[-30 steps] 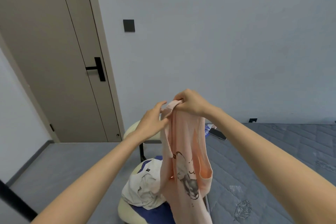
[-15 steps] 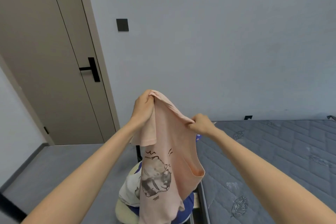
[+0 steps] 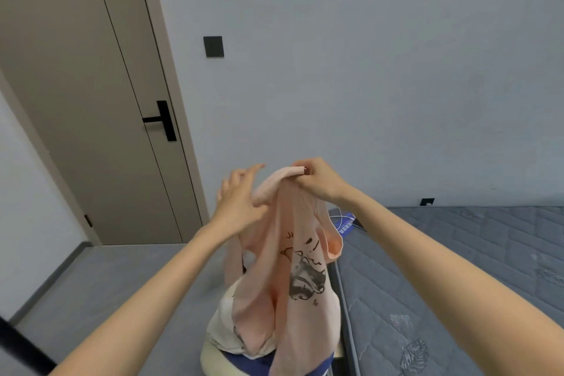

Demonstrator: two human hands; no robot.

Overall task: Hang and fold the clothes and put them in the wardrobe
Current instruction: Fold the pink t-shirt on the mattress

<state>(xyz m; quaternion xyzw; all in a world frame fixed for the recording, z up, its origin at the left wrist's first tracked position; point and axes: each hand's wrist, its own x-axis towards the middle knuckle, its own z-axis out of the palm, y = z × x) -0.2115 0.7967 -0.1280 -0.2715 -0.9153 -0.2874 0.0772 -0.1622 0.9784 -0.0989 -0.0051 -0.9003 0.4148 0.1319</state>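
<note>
My right hand point(image 3: 317, 181) pinches a bunched edge at the top of the pink T-shirt point(image 3: 274, 278), fingers curled tight round the cloth; my left hand point(image 3: 241, 201) sits just left of it, fingers spread and loose, its thumb side brushing the fabric but gripping nothing; the shirt hangs in the air in front of me, its tail draping down over a white garment point(image 3: 222, 327) on the stool point(image 3: 210, 359), just left of the grey mattress point(image 3: 457, 268); it looks light, soft and limp, so from one hold it will sag and twist; I judge the best grip is both shoulder seams, one hand each, so it drops flat.
</note>
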